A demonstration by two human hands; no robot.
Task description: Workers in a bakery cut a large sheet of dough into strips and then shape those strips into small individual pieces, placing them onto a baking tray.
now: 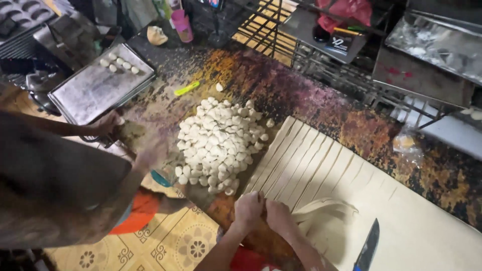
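Dough (351, 200) lies near right on the surface (301, 95), cut into strips at its left; most stays uncut. My left hand (248, 208) and right hand (277, 215) pinch strip ends, fingers closed. Cut pieces (218, 140) are piled left.

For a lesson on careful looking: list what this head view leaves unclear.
- Left hand and right hand: fingers curl into the dough strips, so each grip is hidden.
- Knife: handle cut off by the bottom edge.
- Co-worker's hand: motion-blurred beside the dough pile.
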